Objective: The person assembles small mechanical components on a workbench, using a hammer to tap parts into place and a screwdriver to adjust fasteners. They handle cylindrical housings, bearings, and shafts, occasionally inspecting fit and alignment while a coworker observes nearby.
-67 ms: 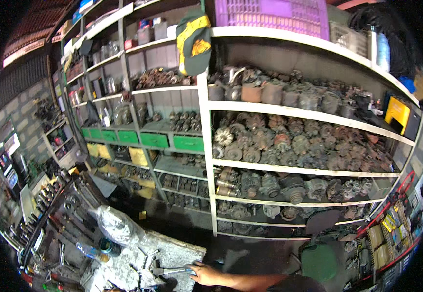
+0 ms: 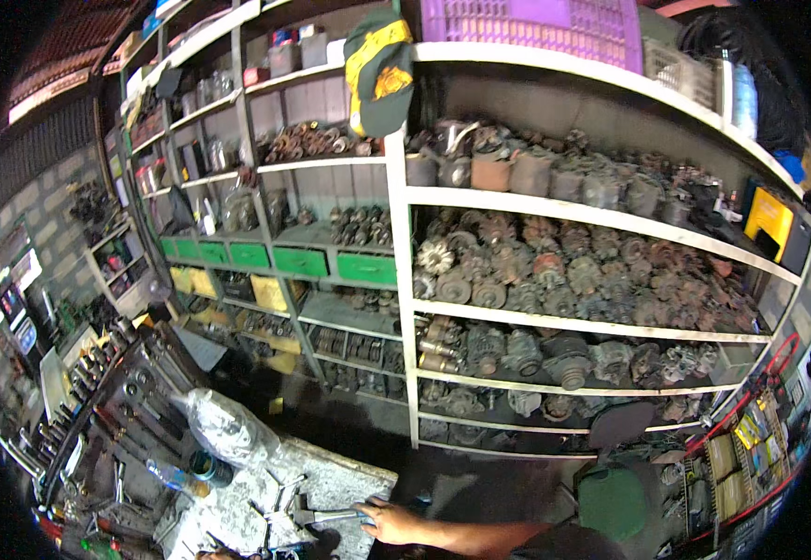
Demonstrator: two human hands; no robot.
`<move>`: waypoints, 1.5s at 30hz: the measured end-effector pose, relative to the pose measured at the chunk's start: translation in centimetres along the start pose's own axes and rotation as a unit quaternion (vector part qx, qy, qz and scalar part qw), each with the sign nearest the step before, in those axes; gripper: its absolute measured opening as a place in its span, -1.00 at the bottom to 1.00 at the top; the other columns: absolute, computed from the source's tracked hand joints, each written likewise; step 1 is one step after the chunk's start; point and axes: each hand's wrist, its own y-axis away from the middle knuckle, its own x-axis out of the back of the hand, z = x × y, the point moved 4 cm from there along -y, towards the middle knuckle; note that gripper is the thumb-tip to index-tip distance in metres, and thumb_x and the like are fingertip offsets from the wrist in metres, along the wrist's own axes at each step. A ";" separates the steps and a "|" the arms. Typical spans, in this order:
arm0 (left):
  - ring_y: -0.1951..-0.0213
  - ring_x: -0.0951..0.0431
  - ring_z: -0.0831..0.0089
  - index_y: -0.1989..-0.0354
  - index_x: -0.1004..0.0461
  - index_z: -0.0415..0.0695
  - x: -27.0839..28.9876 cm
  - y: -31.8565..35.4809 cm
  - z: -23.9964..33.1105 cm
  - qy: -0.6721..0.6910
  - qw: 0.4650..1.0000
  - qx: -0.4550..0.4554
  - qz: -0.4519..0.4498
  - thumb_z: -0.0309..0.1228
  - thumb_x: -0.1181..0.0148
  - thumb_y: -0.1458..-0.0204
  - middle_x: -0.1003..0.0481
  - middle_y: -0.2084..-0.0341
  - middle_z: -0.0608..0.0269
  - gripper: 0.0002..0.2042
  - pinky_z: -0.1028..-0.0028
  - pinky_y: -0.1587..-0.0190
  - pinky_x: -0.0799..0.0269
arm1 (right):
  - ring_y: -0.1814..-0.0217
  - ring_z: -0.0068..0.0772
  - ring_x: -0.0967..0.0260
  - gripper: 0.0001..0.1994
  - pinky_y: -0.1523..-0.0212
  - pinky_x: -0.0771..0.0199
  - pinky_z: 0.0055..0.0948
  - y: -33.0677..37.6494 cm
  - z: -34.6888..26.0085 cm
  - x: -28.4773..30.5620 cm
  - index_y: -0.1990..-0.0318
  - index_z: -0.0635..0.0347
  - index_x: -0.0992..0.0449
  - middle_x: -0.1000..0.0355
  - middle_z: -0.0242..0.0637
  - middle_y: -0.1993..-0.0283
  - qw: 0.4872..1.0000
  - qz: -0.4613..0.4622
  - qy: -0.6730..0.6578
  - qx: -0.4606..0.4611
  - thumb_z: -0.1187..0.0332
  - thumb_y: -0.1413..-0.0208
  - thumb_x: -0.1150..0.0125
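Note:
My right hand [image 2: 389, 521] reaches in from the lower right over the bench's right edge. Its fingers are closed round the end of a hammer [image 2: 333, 515], whose pale shaft points left and whose dark head lies over the bench top. Beside the hammer head, a three-armed wrench [image 2: 279, 495] rests on the whitish, stained workbench [image 2: 354, 473]. A small brownish shape at the bottom edge may be part of my left hand [image 2: 219, 553]; no fingers can be made out there.
A plastic-wrapped bundle [image 2: 228, 427] and a dark cup [image 2: 208, 469] stand on the bench. Wrenches and sockets fill a tool rack [image 2: 139, 392] at left. Beyond are shelves [image 2: 592, 322] of worn metal parts. A green chair [image 2: 611, 502] stands right, near a parts rack [image 2: 741, 462].
The whole view has shifted slightly, so the shelves sit a little farther right. My right hand and the hammer handle have moved slightly left over the bench.

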 end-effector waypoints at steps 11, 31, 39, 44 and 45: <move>0.41 -0.67 0.01 0.41 -0.65 -0.11 5.9 -1.8 4.1 0.005 0.974 0.218 0.065 -0.11 -0.28 -0.25 -0.61 0.50 -0.01 -0.67 0.02 0.23 -0.53 | -0.32 0.28 -0.48 -0.37 -0.31 -0.57 0.05 -5.0 -1.7 0.3 -0.46 0.08 -0.45 -0.46 0.16 -0.32 0.992 -0.058 -0.028 0.108 0.13 -0.29 -0.42; -0.17 -0.61 0.06 -0.27 -0.52 -0.13 6.8 -0.5 4.4 0.011 0.983 0.142 -0.115 -0.11 -0.01 -0.45 -0.50 -0.18 -0.06 -0.58 -0.01 -0.33 -0.38 | -0.33 0.30 -0.45 -0.36 -0.35 -0.51 0.02 -4.2 -15.9 1.7 -0.34 0.27 -0.48 -0.47 0.13 -0.29 0.955 -0.045 -0.097 0.277 0.29 -0.12 -0.54; -0.01 -0.71 0.03 0.04 -0.73 -0.10 5.8 -0.9 4.2 -0.017 0.991 0.122 -0.057 -0.16 -0.18 -0.29 -0.65 0.00 -0.05 -0.68 -0.12 -0.32 -0.41 | -0.55 0.46 -0.21 -0.11 -0.55 -0.31 0.09 -3.5 -18.5 -1.6 -0.51 0.32 -0.28 -0.23 0.35 -0.52 0.964 -0.112 -0.004 0.240 0.16 -0.08 -0.58; 0.03 -0.68 0.10 0.15 -0.74 -0.18 5.9 -1.0 4.5 -0.024 0.995 0.100 -0.014 -0.14 -0.10 -0.33 -0.64 0.00 -0.01 -0.62 0.01 -0.22 -0.44 | -0.54 0.47 -0.20 -0.12 -0.58 -0.22 0.14 -3.2 -19.5 -2.4 -0.46 0.45 -0.32 -0.30 0.38 -0.45 0.970 -0.123 -0.023 0.210 0.22 -0.03 -0.58; 0.04 -0.68 0.11 0.20 -0.75 -0.17 5.6 -1.3 4.4 0.018 0.992 0.121 -0.030 -0.14 -0.12 -0.32 -0.66 0.05 0.02 -0.63 0.03 -0.17 -0.46 | -0.53 0.41 -0.26 -0.22 -0.56 -0.29 0.08 -3.1 -19.9 -2.2 -0.45 0.44 -0.36 -0.35 0.34 -0.45 0.967 -0.113 -0.041 0.226 0.22 -0.13 -0.52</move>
